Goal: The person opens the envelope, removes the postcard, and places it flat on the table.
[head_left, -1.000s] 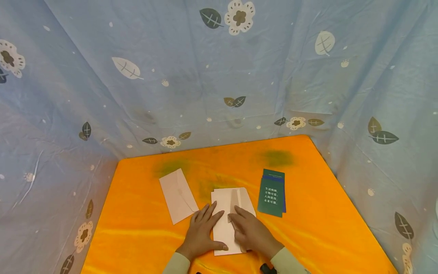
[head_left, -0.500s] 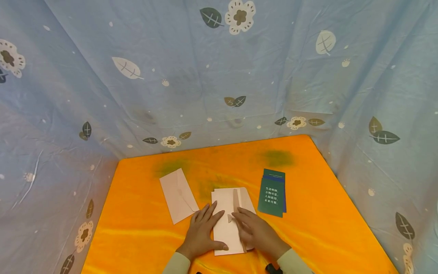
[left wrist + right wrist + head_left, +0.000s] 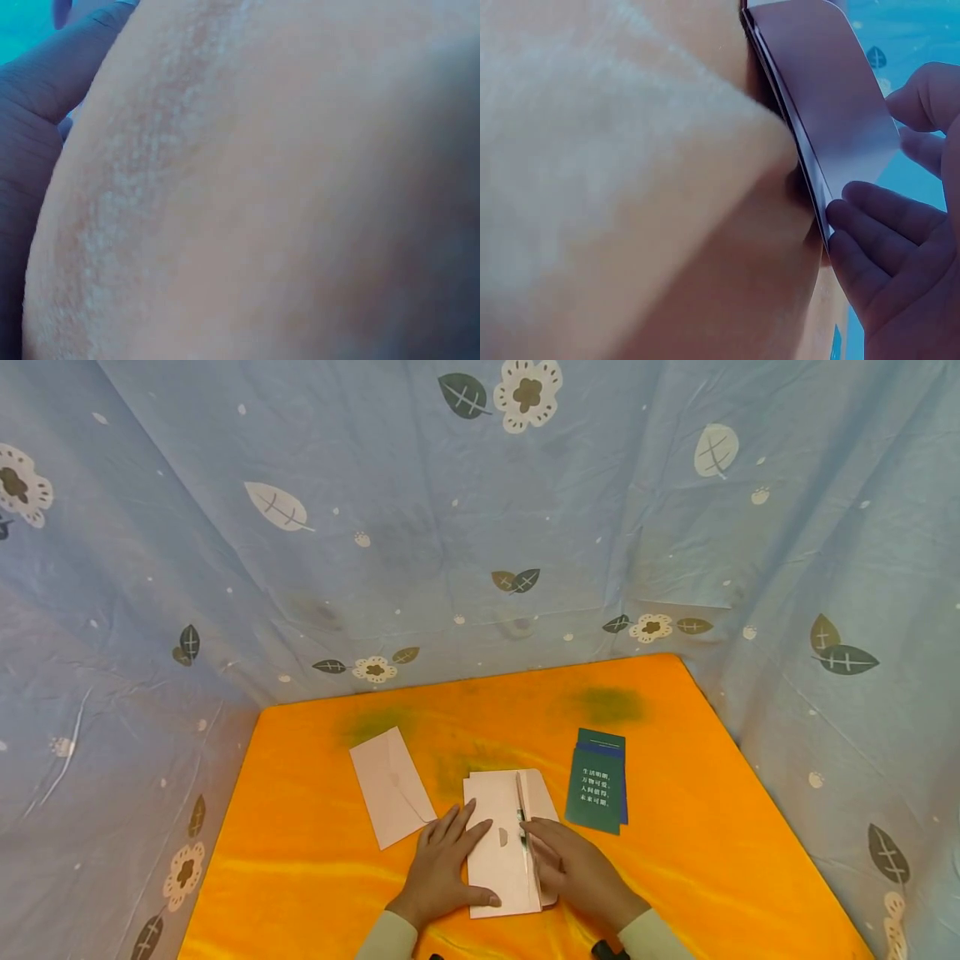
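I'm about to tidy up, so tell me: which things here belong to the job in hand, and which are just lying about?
In the job:
middle envelope: left fingers on it, right fingers at its flap
cards, probably: untouched, but something green shows in that envelope's opening

Lying about:
left envelope, apparently, for now
cloth and curtain, just the setting

Remotely, I see a table [image 3: 480, 693] covered in bright orange, plush-looking cloth [image 3: 300, 877]. At left lies 1 flat, pale pink, rectangular paper envelope [image 3: 390, 787]; near front centre, a 2nd pale pink paper envelope [image 3: 504, 864]; at right, overlapping rectangular green and blue cards [image 3: 594, 789].
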A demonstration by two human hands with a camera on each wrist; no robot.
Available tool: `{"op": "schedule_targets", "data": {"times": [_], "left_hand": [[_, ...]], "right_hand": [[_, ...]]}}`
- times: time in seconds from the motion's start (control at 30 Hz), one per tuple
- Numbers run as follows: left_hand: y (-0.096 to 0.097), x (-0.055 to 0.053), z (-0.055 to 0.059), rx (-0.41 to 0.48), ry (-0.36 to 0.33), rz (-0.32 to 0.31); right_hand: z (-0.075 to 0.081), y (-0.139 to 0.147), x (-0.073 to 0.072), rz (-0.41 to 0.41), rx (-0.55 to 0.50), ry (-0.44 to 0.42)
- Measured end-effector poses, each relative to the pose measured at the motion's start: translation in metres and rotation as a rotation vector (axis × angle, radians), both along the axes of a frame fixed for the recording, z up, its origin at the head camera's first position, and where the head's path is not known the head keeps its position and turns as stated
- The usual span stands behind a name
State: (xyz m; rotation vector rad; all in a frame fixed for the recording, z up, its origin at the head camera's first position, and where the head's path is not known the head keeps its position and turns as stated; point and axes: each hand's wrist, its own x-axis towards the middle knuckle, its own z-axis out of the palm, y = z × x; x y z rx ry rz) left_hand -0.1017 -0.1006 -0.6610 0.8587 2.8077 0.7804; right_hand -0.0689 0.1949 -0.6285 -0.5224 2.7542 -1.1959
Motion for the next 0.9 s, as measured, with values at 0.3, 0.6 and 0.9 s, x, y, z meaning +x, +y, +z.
{"op": "schedule_targets", "data": {"times": [0.3, 0.6, 0.9], "left_hand": [[-0.001, 0.0003, -0.0038, 0.043, 0.023, 0.001], [-0.0009, 0.0003, -0.0066, 0.05, 0.028, 0.002], [-0.0008, -0.0001, -0.0086, 0.045, 0.039, 0.005]], "right_hand": [[-0.0043, 0.0063, -0.0004, -0.05, -0.044, -0.04], [-0.0038, 0.0099, -0.0016, -0.09, 0.006, -0.033], [-0.0095, 0.0105, -0.003, -0.09, 0.085, 0.012]]}}
